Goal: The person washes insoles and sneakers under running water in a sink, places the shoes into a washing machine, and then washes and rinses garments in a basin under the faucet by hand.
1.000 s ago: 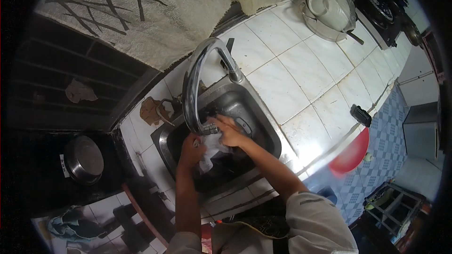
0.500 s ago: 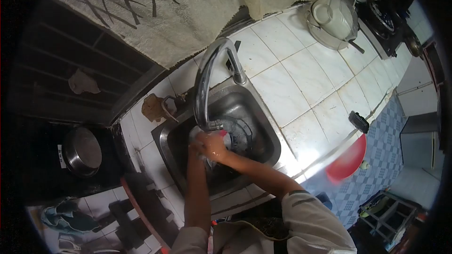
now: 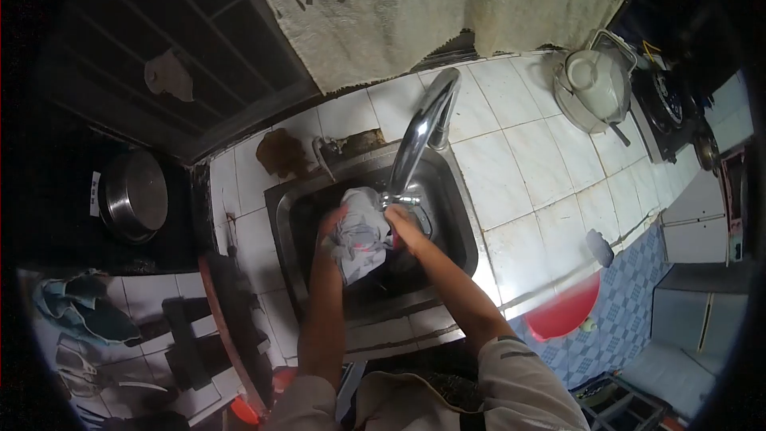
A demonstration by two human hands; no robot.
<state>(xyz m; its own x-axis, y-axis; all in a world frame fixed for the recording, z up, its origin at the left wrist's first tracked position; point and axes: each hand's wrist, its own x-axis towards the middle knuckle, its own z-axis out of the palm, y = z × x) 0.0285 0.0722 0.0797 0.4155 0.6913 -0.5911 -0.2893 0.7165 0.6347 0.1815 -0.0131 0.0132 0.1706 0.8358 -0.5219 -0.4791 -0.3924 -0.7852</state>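
A wet, crumpled grey-white cloth [image 3: 361, 231] with pink patches is bunched up over the steel sink [image 3: 476, 259]. My left hand [image 3: 332, 222] grips its left side, with the fingers partly hidden behind the folds. On the other side, my right hand [image 3: 401, 225] has its fingers closed at the cloth's edge, close to the mouth of the chrome faucet [image 3: 419, 132]. Beneath my right hand, part of a round, clear-looking item [image 3: 425, 225] shows in the sink; the cloth and hand cover much of the basin.
White tiled counter [image 3: 511, 168] runs right to a rack of dishes [image 3: 594, 84]. A small grey item [image 3: 600, 247] lies at the counter edge, above a red basin [image 3: 565, 309]. Left, a metal pot [image 3: 137, 195] stands on a dark surface. A brown patch [image 3: 282, 153] lies behind the sink.
My hands, together under the faucet before, are now apart with the bunched cloth between them. The cloth is higher and shows more of itself. The whole view has shifted.
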